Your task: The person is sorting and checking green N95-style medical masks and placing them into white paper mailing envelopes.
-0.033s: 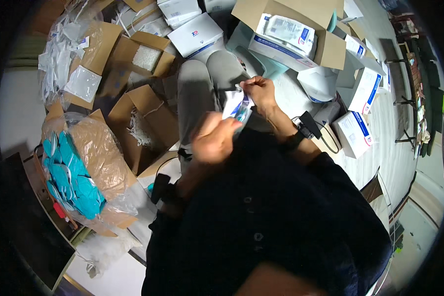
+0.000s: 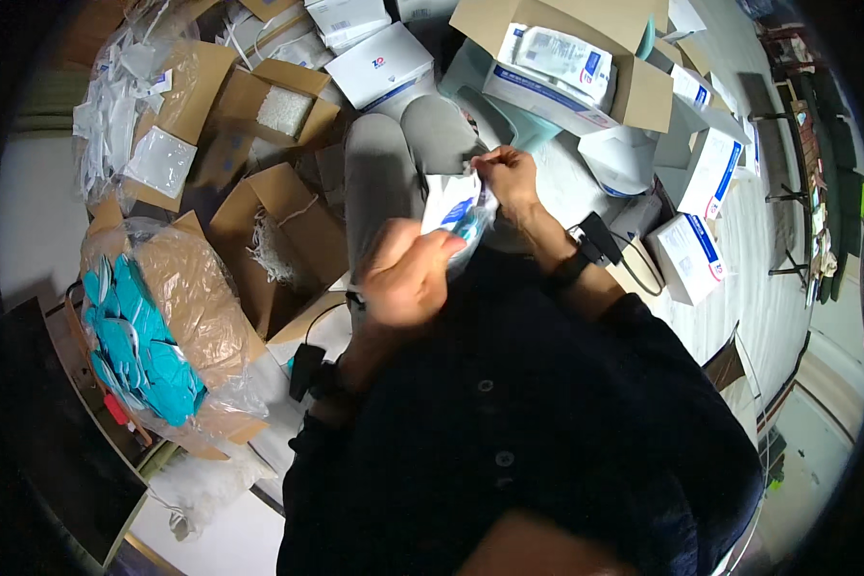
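Observation:
Above my lap I hold a small white plastic pouch point(image 2: 448, 199) with blue print and a clear side, through which something teal shows. My left hand point(image 2: 408, 273) is closed on the pouch's lower left part, thumb over it. At the upper right edge, the fingers of my right hand point(image 2: 509, 180) pinch the pouch. Cardboard boxes stand around my knees. To my left lies a clear bag with several flat teal pieces with pale edges point(image 2: 130, 336); their exact kind I cannot make out.
An open carton point(image 2: 638, 96) with white-and-blue packets stands ahead right. White-and-blue boxes point(image 2: 691, 259) line the right side. On the left are an open box point(image 2: 302, 269) with thin white strands, a smaller box of white pieces point(image 2: 286, 112) and a bag of white packets point(image 2: 120, 115).
My left hand has shifted slightly down, and the pouch has turned so that more of its white printed face shows. My right hand stays almost in place.

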A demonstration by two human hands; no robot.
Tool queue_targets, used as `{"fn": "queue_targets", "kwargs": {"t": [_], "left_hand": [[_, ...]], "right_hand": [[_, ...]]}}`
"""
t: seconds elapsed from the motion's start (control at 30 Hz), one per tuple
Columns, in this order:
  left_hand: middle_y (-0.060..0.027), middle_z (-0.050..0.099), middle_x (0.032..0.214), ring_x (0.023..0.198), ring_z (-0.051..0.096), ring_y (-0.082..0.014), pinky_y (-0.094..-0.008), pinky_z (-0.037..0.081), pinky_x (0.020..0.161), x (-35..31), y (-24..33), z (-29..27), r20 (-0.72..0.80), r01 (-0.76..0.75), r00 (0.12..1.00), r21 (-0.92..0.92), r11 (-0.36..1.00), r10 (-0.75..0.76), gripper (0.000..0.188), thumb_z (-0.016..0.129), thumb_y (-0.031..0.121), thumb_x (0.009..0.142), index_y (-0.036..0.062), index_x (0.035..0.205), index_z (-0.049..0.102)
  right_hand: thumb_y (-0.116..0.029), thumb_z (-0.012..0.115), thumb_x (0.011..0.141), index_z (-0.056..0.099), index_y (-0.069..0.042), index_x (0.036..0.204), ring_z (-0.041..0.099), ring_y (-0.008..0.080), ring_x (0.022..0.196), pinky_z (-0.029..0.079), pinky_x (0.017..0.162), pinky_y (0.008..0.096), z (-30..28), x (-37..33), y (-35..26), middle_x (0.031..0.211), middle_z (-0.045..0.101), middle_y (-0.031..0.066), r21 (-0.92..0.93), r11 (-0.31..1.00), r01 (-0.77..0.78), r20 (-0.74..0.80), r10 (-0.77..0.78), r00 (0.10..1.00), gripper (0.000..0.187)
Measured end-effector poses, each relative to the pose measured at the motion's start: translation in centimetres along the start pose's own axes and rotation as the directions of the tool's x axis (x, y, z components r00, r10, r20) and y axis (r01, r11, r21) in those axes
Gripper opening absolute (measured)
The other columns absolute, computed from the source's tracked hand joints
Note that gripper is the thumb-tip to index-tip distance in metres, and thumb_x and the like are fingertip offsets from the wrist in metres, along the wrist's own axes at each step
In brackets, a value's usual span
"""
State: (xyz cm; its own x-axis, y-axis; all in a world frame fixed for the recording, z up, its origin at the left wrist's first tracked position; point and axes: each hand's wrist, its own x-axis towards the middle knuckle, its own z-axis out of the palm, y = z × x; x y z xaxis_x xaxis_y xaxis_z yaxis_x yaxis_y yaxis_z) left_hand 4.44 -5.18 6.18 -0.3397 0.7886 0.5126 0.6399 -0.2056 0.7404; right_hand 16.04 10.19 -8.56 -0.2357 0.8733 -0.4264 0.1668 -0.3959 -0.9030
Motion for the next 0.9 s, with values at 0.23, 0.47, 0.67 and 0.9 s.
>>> {"fn": "queue_targets", "kwargs": {"t": [0.23,0.47,0.67,0.9], "left_hand": [[-0.0119,0.057,0.079,0.073,0.059,-0.0326,-0.0409,0.046,0.064,1.1,-3.2,-0.8,0.239,0.255,0.919,0.243,0.936,-0.313,0.014,0.067,0.02,0.084,0.0065,0.082,0.066],[-0.0135,0.062,0.081,0.076,0.062,-0.0329,-0.0416,0.048,0.065,2.3,-2.7,-0.1,0.333,0.224,0.895,0.242,0.944,-0.298,0.014,0.066,0.021,0.085,0.007,0.085,0.065],[-0.012,0.061,0.084,0.076,0.058,-0.0182,-0.0314,0.048,0.067,1.5,-4.2,0.0,0.268,0.417,0.875,0.008,0.909,-0.404,0.022,0.071,0.01,0.082,0.002,0.097,0.056],[-0.0093,0.061,0.077,0.07,0.057,-0.0119,-0.0266,0.044,0.062,2.0,-6.4,0.0,0.446,0.486,0.771,0.051,0.873,-0.455,0.017,0.071,0.01,0.082,-0.0001,0.089,0.06]], "right_hand": [[-0.003,0.071,0.081,0.067,0.0,0.096,0.058,0.0088,0.079,0.046,0.07,0.0221,-1.2,-1.2,-4.5,0.09,0.066,0.0049,-0.14,0.936,0.323,0.341,-0.261,0.903,0.016],[-0.003,0.074,0.08,0.066,-0.001,0.09,0.056,0.009,0.085,0.044,0.077,0.0239,0.3,-4.3,-8.5,0.087,0.064,0.0023,0.08,0.928,0.364,0.509,-0.352,0.786,0.013],[-0.004,0.075,0.079,0.067,-0.002,0.086,0.057,0.0067,0.079,0.046,0.071,0.0231,0.4,-5.1,-8.2,0.08,0.065,0.0009,0.104,0.942,0.321,0.538,-0.324,0.778,0.011],[-0.002,0.071,0.082,0.067,-0.001,0.086,0.059,0.0083,0.08,0.047,0.071,0.0242,0.4,-5.4,-8.4,0.083,0.067,0.0032,0.101,0.868,0.486,0.563,-0.453,0.691,0.006]]}}
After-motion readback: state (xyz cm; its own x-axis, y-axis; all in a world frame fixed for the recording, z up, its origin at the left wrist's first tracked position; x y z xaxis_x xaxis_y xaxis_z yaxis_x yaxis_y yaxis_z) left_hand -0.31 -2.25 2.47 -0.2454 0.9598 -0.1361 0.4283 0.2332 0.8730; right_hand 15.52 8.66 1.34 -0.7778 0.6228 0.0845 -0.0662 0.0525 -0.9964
